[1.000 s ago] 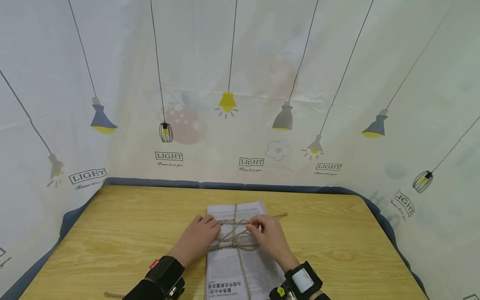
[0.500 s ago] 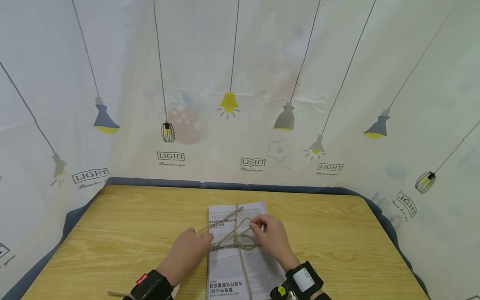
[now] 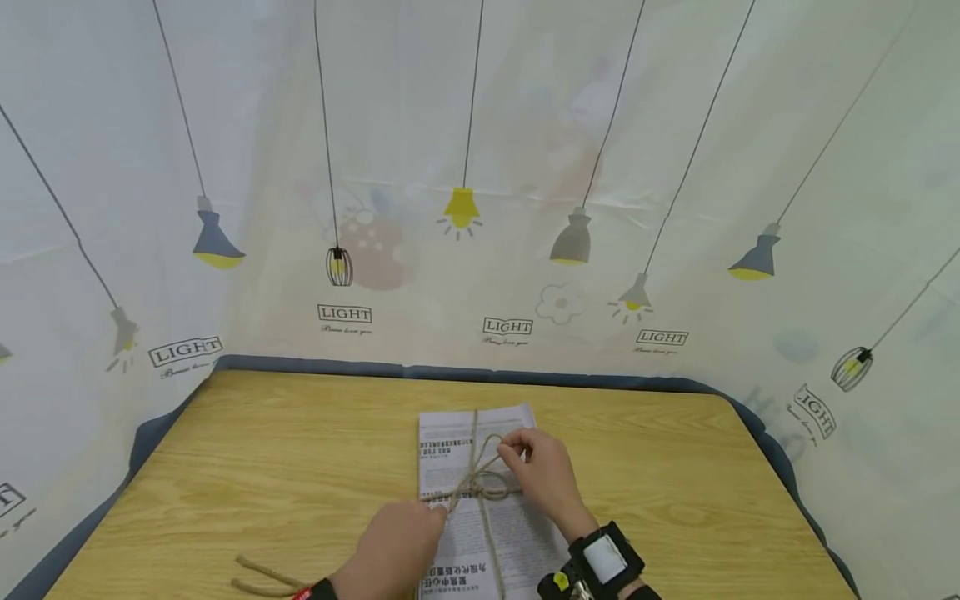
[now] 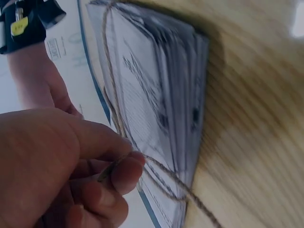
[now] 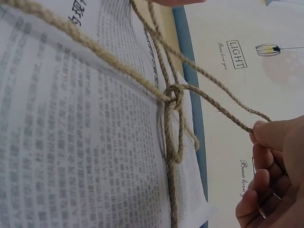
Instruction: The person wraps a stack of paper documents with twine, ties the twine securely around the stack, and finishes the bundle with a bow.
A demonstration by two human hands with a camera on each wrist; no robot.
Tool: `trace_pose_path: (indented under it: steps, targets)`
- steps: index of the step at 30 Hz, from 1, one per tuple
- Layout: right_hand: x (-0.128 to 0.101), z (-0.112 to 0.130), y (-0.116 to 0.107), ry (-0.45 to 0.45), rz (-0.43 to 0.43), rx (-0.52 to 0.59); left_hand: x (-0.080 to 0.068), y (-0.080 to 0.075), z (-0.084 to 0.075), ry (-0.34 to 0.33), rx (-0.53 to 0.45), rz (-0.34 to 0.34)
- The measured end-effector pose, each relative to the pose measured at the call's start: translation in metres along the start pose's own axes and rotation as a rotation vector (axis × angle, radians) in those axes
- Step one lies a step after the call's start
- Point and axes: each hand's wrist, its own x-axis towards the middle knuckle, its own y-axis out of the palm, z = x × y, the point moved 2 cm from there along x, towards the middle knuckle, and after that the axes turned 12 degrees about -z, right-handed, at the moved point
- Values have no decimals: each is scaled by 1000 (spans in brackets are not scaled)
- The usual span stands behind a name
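Note:
A stack of printed papers (image 3: pixel 510 537) lies on the wooden table (image 3: pixel 262 467), bound crosswise with brown twine (image 3: pixel 480 482) knotted at the middle (image 5: pixel 173 95). My left hand (image 3: pixel 393 550) pinches one strand of twine (image 4: pixel 156 166) at the stack's left edge, near me. My right hand (image 3: pixel 543 479) pinches a loop of the twine (image 5: pixel 228 111) above the stack's far right part. The stack's edge (image 4: pixel 190 95) shows in the left wrist view.
A loose tail of twine (image 3: pixel 262 575) lies on the table near the front left. A printed cloth backdrop (image 3: pixel 480 208) with lamp drawings closes in the table at the back and both sides. Bare tabletop lies left and right of the stack.
My left hand has drawn back toward me and left with its strand, tightening the knot. The loose tail has come into view at front left. The right hand stayed nearly still.

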Motion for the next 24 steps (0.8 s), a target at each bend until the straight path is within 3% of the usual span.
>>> trace_pose_path:
  steps: [2,9,13,16,19,24]
  targets:
    - [0,2,0,3,1,4,0,2,-7,25,-11,7]
    - [2,7,2,-12,5,31,7,13,-29,99,-15,-84]
    - [2,7,2,-16,8,33,9,19,-36,98,-15,-129]
    - [1,6,0,-30,5,35,11,19,-32,14,-67,-117]
    - [0,3,-1,-35,11,33,14,9,-19,-130,-140,-104]
    - [0,0,-2,-18,42,27,18,-15,10,-291,-165,-169]
